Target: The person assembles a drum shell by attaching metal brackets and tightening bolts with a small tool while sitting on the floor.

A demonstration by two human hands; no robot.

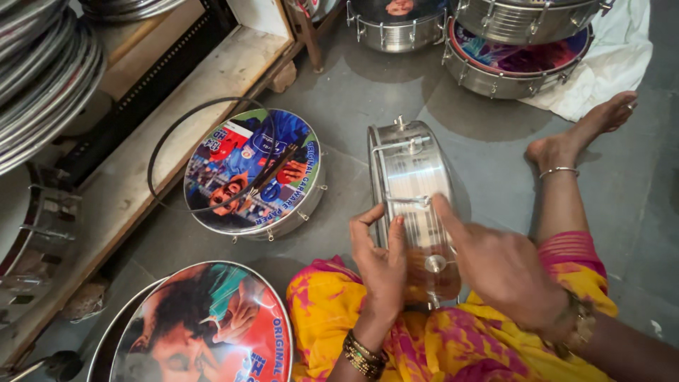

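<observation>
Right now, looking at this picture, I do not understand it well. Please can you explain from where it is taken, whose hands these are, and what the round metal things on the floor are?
There is one picture, taken by a camera worn on a person's head, looking down at that person's own lap and hands. No machine is involved.

The person sits on a grey floor in yellow and pink clothing. Both hands hold a shiny round metal drum frame standing on its edge in the lap. The left hand grips its rim near the bottom. The right hand lies on its side, one finger reaching towards a thin metal tension rod.

On the floor at the left lies a flat round drum with a colourful printed skin, with a thin black hoop resting across it. A similar red printed drum lies nearer, and more drums are at the top.
</observation>
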